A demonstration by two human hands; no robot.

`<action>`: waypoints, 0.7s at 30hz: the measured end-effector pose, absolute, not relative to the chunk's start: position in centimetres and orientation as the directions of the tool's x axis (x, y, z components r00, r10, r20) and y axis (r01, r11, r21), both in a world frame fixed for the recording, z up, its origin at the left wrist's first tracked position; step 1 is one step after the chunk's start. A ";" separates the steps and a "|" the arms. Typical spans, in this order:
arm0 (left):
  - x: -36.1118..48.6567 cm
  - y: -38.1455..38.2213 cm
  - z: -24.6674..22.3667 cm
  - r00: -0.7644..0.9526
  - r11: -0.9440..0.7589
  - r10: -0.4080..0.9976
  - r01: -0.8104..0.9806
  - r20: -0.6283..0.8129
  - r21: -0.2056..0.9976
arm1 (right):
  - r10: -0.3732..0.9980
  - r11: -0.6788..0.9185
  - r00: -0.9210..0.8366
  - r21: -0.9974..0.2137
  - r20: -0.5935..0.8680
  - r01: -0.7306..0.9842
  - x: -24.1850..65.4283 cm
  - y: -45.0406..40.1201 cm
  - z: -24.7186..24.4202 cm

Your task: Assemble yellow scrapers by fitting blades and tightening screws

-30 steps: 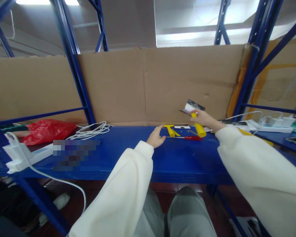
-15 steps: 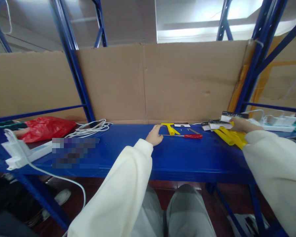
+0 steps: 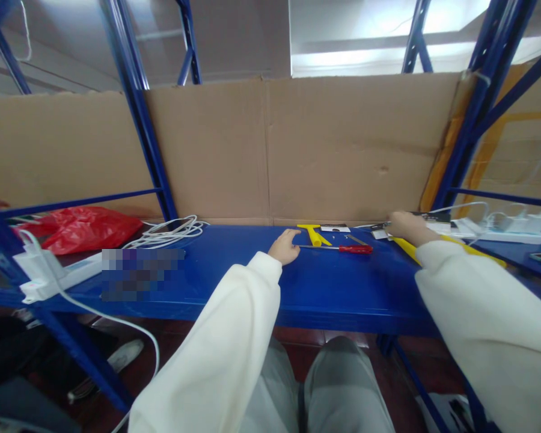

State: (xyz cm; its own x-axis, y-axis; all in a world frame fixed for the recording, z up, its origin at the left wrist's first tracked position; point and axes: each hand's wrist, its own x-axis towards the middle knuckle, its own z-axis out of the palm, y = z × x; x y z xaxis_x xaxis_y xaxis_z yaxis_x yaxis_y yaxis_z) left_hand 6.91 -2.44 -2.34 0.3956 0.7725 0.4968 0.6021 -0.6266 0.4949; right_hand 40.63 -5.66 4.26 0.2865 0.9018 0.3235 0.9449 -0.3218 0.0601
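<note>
My left hand [image 3: 285,247] rests on the blue shelf with thumb and forefinger apart, at the shaft tip of a red-handled screwdriver [image 3: 355,249]. Whether it touches the shaft I cannot tell. Just behind the screwdriver lie a yellow T-shaped plastic piece [image 3: 315,236], a black-and-white card [image 3: 335,228] and a thin metal strip [image 3: 354,239]. My right hand [image 3: 406,227] is over small black-and-white packs [image 3: 380,233] at the right, its fingers hidden from view. Yellow plastic pieces [image 3: 406,249] show partly under that hand and sleeve.
At the left are a red plastic bag [image 3: 94,228], a coiled white cable [image 3: 175,231] and a white power strip [image 3: 79,272]. Another power strip [image 3: 500,233] with plugs is at the right. Blue posts [image 3: 153,144] and a cardboard panel [image 3: 270,150] frame the blue shelf [image 3: 252,288].
My right hand has moved left, over the small packs, off the yellow pieces it was beside. My left hand has stayed in place. Another person's hand at the red bag is no longer visible there.
</note>
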 end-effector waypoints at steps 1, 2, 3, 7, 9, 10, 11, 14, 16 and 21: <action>6.9 -2.4 -2.3 0.394 -0.615 0.780 0.623 0.486 0.483 | 0.922 -0.279 0.250 0.061 0.294 0.958 38.5 -5.6 4.7; 6.9 -2.3 -2.4 0.393 -0.603 0.788 0.646 0.475 0.467 | 0.936 -0.245 0.223 0.049 0.271 0.968 36.4 -5.4 4.9; 6.9 -2.3 -2.4 0.393 -0.594 0.793 0.668 0.466 0.447 | 0.942 -0.204 0.188 0.027 0.277 0.979 34.4 -5.2 5.0; 6.9 -2.1 -2.5 0.404 -0.590 0.786 0.717 0.469 0.371 | 0.958 0.008 0.015 -0.079 0.287 0.997 28.5 -3.8 3.4; 6.9 -1.9 -2.7 0.403 -0.596 0.775 0.723 0.487 0.350 | 0.960 0.079 -0.041 -0.126 0.276 0.989 26.7 -3.1 2.0; 6.9 -1.8 -2.7 0.403 -0.599 0.769 0.724 0.495 0.341 | 0.958 0.102 -0.056 -0.152 0.281 0.983 26.1 -2.8 1.3; 6.9 -1.7 -2.8 0.406 -0.603 0.765 0.725 0.500 0.333 | 0.954 0.119 -0.064 -0.175 0.293 0.977 25.7 -2.5 0.7; 6.9 -1.6 -2.8 0.414 -0.607 0.761 0.726 0.499 0.324 | 0.940 0.189 -0.115 -0.209 0.321 0.960 25.0 -2.2 -0.9; 6.9 -1.6 -2.7 0.410 -0.600 0.768 0.729 0.492 0.330 | 0.928 0.246 -0.155 -0.242 0.339 0.939 25.0 -2.1 -1.6; 6.9 -1.9 -2.6 0.384 -0.563 0.802 0.743 0.458 0.362 | 0.879 0.403 -0.234 -0.381 0.416 0.832 25.2 -1.4 -2.9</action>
State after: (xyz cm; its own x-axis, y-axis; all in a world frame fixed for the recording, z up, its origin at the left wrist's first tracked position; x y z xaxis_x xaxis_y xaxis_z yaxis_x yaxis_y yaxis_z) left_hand 6.91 -1.91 -2.57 0.3839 0.8016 0.4583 0.7432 -0.5628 0.3619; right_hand 25.21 -1.42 -2.88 -0.2343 0.8786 0.4162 0.8321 0.4027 -0.3815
